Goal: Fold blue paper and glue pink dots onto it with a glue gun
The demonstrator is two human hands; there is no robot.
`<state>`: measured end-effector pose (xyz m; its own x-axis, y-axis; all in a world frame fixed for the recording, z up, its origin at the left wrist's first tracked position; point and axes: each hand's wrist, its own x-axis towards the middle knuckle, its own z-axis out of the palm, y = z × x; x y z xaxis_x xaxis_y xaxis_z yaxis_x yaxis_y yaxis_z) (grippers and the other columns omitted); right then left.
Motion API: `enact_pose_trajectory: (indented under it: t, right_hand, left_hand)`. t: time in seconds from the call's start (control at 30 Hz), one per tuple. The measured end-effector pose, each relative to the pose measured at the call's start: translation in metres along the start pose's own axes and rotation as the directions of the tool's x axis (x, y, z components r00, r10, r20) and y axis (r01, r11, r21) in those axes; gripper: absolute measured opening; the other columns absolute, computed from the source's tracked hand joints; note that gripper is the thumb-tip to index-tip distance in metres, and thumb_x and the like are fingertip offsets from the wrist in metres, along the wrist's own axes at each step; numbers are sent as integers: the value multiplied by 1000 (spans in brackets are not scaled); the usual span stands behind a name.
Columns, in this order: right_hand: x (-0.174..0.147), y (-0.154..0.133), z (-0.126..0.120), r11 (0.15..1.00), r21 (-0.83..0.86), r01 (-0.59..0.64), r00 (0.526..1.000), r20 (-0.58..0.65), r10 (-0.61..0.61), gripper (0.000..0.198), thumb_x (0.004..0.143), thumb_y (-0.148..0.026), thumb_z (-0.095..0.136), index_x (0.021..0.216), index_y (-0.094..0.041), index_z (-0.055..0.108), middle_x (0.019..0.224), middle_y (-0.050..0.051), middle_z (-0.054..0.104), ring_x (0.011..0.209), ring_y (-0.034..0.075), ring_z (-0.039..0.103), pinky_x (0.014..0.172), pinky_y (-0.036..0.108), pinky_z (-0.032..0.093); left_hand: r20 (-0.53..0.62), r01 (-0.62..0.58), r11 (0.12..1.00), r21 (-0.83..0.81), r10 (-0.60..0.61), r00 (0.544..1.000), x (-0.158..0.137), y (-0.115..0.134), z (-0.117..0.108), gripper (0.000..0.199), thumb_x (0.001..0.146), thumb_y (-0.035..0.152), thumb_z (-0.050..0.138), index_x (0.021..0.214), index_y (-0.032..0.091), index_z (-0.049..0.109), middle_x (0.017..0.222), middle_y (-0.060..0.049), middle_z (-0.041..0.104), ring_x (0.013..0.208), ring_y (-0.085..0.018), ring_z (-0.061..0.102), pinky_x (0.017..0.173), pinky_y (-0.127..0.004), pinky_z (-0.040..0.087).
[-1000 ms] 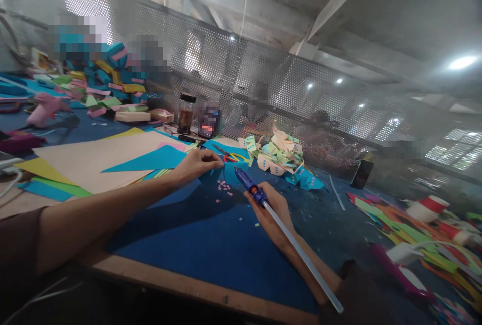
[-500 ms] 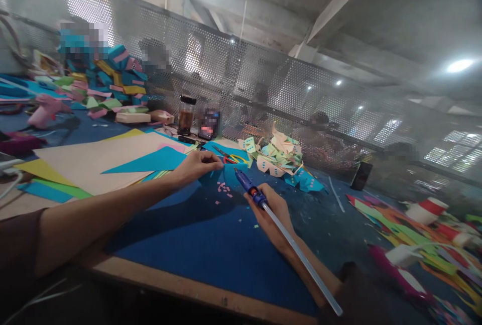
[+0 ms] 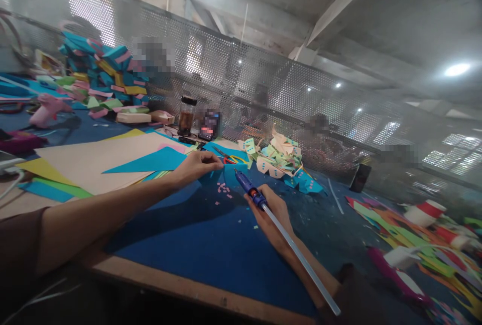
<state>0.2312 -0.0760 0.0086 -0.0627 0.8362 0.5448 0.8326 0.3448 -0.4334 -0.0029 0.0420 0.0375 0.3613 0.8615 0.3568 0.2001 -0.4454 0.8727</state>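
Observation:
My left hand (image 3: 199,165) is closed in a pinch on a small blue piece (image 3: 235,168), which looks like paper or felt. In my right hand (image 3: 274,209) is a blue hot glue gun (image 3: 246,184), with a long clear glue stick (image 3: 301,252) running out of its back toward me. The gun's tip points at the blue piece, very close to it; whether they touch I cannot tell. Scissors (image 3: 235,158) with red and yellow handles lie just behind. Several tiny pink squares (image 3: 223,189) are scattered on the blue tabletop (image 3: 196,244) below my hands.
Large pale sheets (image 3: 86,156) lie on the left, with a blue triangle (image 3: 150,160) on top. Folded dotted pieces (image 3: 280,156) are heaped behind my right hand. A jar (image 3: 186,116) and a phone (image 3: 209,125) stand at the back. Coloured scraps (image 3: 406,224) cover the right side.
Both hands, the blue piece and the glue gun stay almost in place. The view has shifted very slightly.

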Motion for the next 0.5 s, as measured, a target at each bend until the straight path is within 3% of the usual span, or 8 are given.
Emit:
enact_pose_trajectory:
  t: [0.5]
  right_hand:
    - [1,1,0,999,-33,2,1000,-16,-2,5,84,-27,55,84,-24,52,74,-2,60,63,16,57,59,24,36]
  left_hand:
    - [-6,7,1000,-8,-7,1000,1,-1,0,25,74,41,71,77,16,72,72,-3,69,67,-14,59,60,-26,42]
